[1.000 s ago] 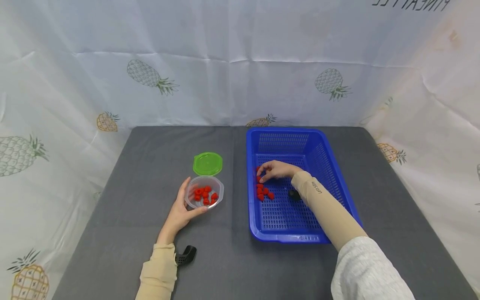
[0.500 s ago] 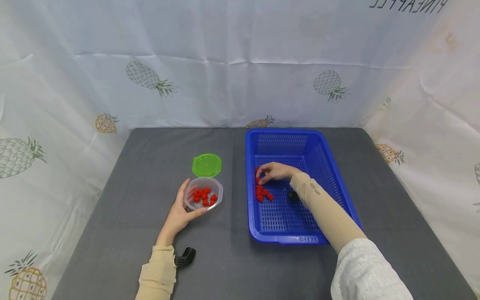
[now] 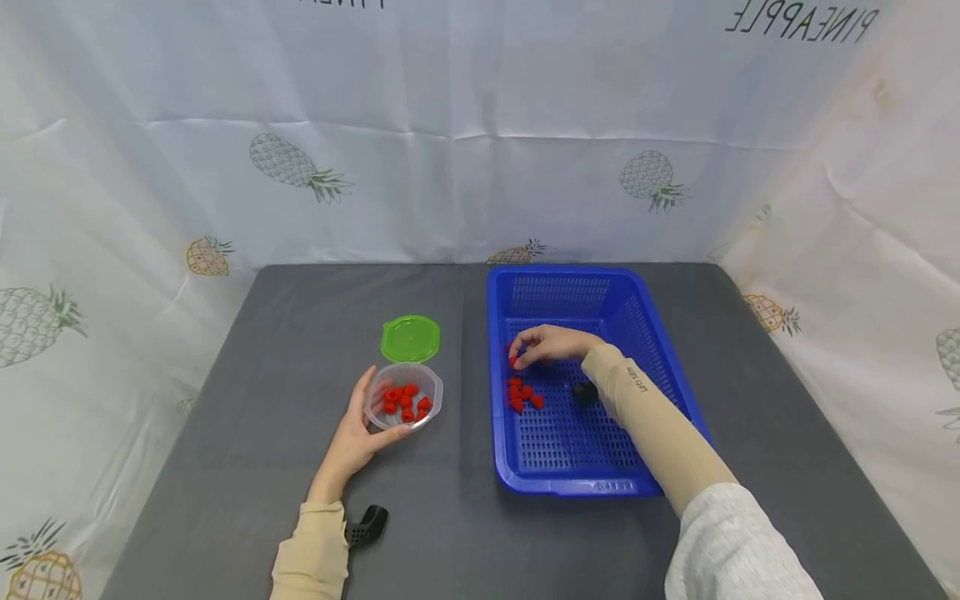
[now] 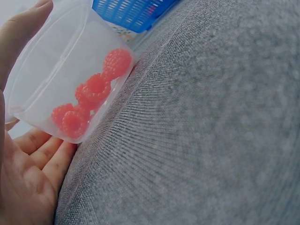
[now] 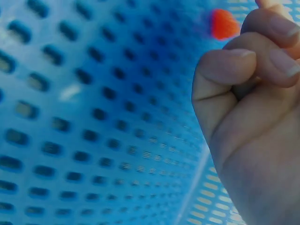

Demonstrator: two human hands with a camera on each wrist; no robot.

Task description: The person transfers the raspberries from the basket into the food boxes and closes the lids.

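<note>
Grey table (image 3: 247, 467): left hand (image 3: 358, 433) cupping raspberry tub (image 3: 403, 394); right hand (image 3: 546, 343), fingers curled in wrist view, pinching raspberry (image 3: 513, 362).

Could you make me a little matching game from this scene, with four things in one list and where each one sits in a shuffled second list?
Things:
1. green lid
2. clear tub
3. blue basket
4. small black object

Places:
A. on the grey cloth on the right side, with the right hand inside it
B. lying flat on the cloth just beyond the tub
C. cupped by the left hand, with red raspberries in it
D. on the basket floor beside the right forearm

Pairs: 1-B, 2-C, 3-A, 4-D
</note>
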